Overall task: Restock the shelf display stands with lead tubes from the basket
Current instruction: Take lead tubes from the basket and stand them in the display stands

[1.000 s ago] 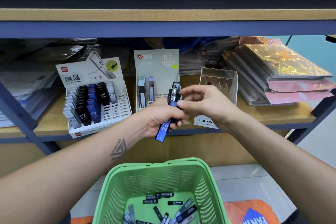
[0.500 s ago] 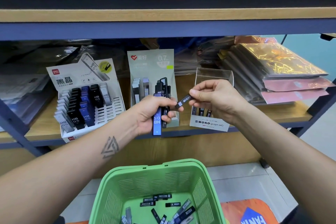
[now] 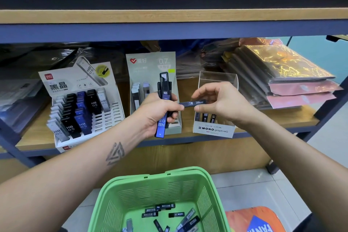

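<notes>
Where a wooden shelf [image 3: 293, 118] on a blue frame fronts a tiled floor [image 3: 263, 190], three display stands sit in a row: a white stand [image 3: 105, 118] at left, a grey stand [image 3: 150, 62] in the middle, a clear stand [image 3: 214, 130] at right. Stacked packets [image 3: 282, 73] lie farther right. Below, a green basket [image 3: 156, 190] holds loose lead tubes [image 3: 165, 211]. Left hand [image 3: 160, 113] grips a bundle of tubes [image 3: 164, 100] before the grey stand; right hand [image 3: 222, 101] pinches one dark tube [image 3: 190, 103] level, partly hiding the clear stand.
</notes>
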A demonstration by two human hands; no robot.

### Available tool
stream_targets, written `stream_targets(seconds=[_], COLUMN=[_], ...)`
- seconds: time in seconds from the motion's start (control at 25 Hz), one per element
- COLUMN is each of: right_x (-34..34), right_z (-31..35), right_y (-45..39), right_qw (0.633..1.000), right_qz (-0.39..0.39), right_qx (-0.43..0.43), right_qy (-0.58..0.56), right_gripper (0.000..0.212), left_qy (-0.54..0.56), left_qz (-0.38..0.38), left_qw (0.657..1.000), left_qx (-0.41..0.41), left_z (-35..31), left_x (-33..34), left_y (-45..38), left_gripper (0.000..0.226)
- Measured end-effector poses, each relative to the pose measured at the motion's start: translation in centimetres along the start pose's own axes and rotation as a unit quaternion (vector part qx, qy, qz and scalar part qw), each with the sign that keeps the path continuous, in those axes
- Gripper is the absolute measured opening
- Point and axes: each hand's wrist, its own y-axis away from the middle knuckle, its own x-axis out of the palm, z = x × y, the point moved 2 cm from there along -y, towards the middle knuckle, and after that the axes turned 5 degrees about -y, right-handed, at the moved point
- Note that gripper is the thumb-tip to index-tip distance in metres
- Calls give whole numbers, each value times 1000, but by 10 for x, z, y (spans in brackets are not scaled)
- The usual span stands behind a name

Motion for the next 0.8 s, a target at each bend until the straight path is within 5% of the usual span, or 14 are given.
stream_targets(seconds=[0.32, 0.56, 0.8], right_x=[8, -44, -25], right_z=[7, -10, -38], right_y=[-3, -19, -26], right_qw=[933, 961, 962], right_qz=[-39, -258, -244], right_qx=[-187, 6, 25], right_qy=[305, 94, 123], right_gripper=[16, 24, 21], left_qy=[35, 69, 59], left_qz=[34, 39, 35], left_qw=[999, 997, 998], left_qx=[8, -3, -10], left_z=[-7, -9, -3], left_x=[14, 13, 13], left_y=[-3, -8, -11], left_gripper=[23, 18, 17])
